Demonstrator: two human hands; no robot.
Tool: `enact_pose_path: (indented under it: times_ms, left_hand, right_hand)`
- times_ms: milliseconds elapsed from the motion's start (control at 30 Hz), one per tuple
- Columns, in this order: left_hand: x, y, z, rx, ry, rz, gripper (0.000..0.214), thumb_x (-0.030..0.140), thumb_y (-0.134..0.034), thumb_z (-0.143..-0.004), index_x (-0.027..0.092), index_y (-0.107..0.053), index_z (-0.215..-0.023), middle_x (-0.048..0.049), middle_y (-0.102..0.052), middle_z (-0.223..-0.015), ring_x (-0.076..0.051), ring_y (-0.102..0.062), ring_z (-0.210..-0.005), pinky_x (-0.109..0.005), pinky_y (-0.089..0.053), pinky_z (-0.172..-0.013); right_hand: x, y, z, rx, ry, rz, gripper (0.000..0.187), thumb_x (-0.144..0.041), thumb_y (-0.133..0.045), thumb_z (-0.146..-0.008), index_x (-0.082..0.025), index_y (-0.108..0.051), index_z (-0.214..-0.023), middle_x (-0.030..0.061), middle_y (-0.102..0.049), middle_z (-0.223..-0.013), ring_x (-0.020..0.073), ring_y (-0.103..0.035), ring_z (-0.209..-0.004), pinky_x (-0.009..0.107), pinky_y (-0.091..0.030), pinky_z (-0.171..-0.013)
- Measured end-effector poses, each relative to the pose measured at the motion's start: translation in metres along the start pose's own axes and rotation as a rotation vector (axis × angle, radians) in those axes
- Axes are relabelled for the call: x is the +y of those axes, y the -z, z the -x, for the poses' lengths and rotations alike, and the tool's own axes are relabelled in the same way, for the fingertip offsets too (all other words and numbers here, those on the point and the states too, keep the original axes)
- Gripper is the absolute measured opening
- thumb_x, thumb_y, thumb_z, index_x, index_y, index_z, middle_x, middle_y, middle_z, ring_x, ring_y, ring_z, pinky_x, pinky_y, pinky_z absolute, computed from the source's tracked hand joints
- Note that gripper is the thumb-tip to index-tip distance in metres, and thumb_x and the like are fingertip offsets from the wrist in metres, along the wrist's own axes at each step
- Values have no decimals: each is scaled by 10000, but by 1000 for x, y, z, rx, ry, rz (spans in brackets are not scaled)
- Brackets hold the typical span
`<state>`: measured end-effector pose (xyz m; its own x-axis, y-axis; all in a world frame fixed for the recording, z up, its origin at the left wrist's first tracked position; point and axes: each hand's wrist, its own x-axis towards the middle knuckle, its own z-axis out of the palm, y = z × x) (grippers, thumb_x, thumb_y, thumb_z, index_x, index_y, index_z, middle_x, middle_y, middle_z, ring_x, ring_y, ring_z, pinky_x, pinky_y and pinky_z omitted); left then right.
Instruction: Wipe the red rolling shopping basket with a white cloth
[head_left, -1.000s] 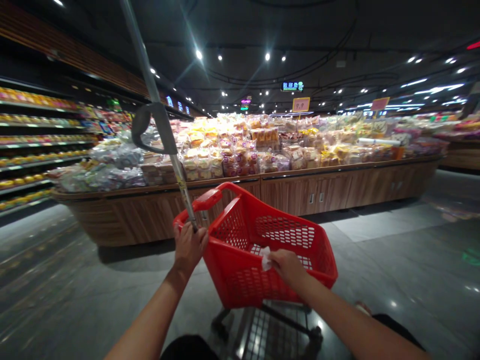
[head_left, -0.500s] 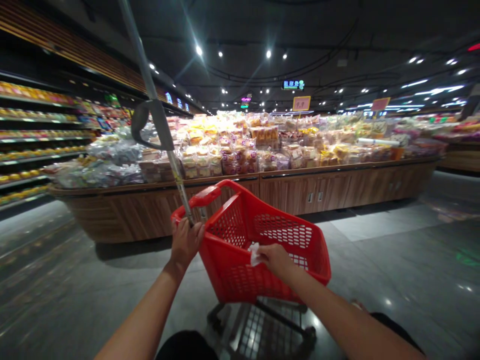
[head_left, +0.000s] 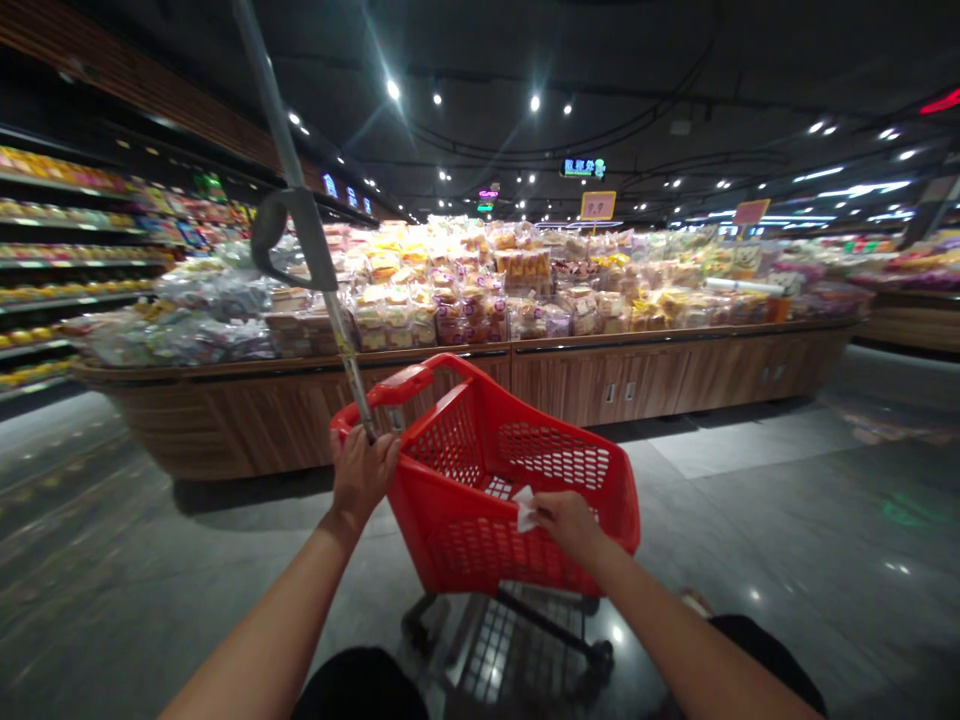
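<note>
My left hand (head_left: 363,470) is closed around the handle corner of a red shopping cart (head_left: 469,545). Rising beside its fingers is a grey metal pole (head_left: 351,355) with a dark grey loop grip (head_left: 296,240); whether the hand also clasps the pole I cannot tell. A crumpled white tissue (head_left: 526,508) is pinched in my right hand (head_left: 566,522), against the cart's near side rim. The cart's basket shows bare red plastic mesh inside, and its wheels rest on the floor.
Behind the cart stands a long wood-panelled display counter (head_left: 562,380) heaped with packaged baked goods (head_left: 472,300). Stocked shelves (head_left: 67,260) line the left side. A price sign (head_left: 598,206) stands over the goods. Glossy grey floor (head_left: 750,500) extends to the right.
My right hand has slid the tissue along the rim, away from the handle end. My left hand keeps its place on the cart. The view has shifted slightly, moving the scene left.
</note>
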<state>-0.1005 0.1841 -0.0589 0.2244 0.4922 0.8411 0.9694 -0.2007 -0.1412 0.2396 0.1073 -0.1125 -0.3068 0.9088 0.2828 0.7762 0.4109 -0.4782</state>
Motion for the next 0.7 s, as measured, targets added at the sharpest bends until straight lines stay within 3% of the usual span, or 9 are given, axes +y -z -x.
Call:
enact_pose_path:
  times_ms: [100, 300, 367, 433, 500, 567, 633, 700]
  left_hand:
    - [-4, -1, -1, 4, -1, 5, 256, 387, -388, -884, 232, -569, -790, -50, -572, -911, -233, -465, -1049, -503, -164, -1074]
    - [-19, -8, -1, 13, -20, 16, 229, 377, -434, -869, 235, -598, -795, -46, -604, -891, -228, -524, -1016, -500, -227, -1059]
    - [-19, -7, -1, 24, -5, 14, 231, 372, -440, -869, 229, -614, -815, -72, -611, -968, -256, -509, -1080, -537, -230, -1043]
    - [-10, -3, 2, 55, 56, -3, 243, 356, -437, -872, 222, -622, -953, -127, -552, -1169, -327, -400, -1226, -610, -198, -1019]
    - [11, 5, 7, 94, 168, -18, 328, 342, -433, -871, 204, -562, -1139, -177, -403, -1354, -380, -247, -1324, -651, -171, -1003]
    - [46, 12, 14, 78, 240, 29, 367, 321, -416, -876, 179, -522, -1197, -189, -359, -1392, -349, -265, -1328, -600, -213, -1021]
    - [90, 17, 23, -73, 146, 134, 306, 302, -382, -888, 206, -575, -1106, -141, -504, -1283, -303, -337, -1300, -573, -225, -1037]
    - [134, 17, 33, -227, 134, 186, 299, 339, -374, -893, 243, -621, -1032, -105, -528, -1276, -301, -294, -1328, -569, -213, -1051]
  right_hand:
    - [-1, 2, 1, -1, 34, 8, 187, -169, -523, -815, -206, -698, -870, 34, -711, -853, 173, -635, -796, 232, -386, -703]
    - [49, 33, 59, -53, -35, -18, 171, -174, -549, -787, -223, -708, -825, 18, -704, -764, 183, -633, -733, 243, -382, -663]
    - [59, 37, 73, -40, -79, -36, 163, -192, -546, -790, -232, -704, -797, 3, -698, -742, 177, -629, -705, 240, -378, -646]
    - [60, 34, 75, -6, -106, -61, 159, -201, -542, -795, -228, -698, -777, -5, -693, -732, 172, -627, -696, 236, -380, -641]
    - [51, 27, 69, 30, -111, -95, 160, -198, -536, -801, -221, -694, -788, -3, -696, -761, 172, -630, -725, 234, -391, -660]
    - [38, 18, 58, 56, -103, -113, 157, -198, -534, -806, -214, -690, -799, 6, -700, -803, 175, -631, -768, 236, -401, -693]
    - [24, 8, 46, 69, -89, -122, 147, -199, -537, -806, -213, -682, -829, 12, -702, -846, 180, -630, -813, 242, -406, -724]
    - [11, 0, 35, 93, -89, -156, 167, -174, -542, -793, -211, -664, -901, 16, -701, -883, 177, -630, -832, 240, -410, -734]
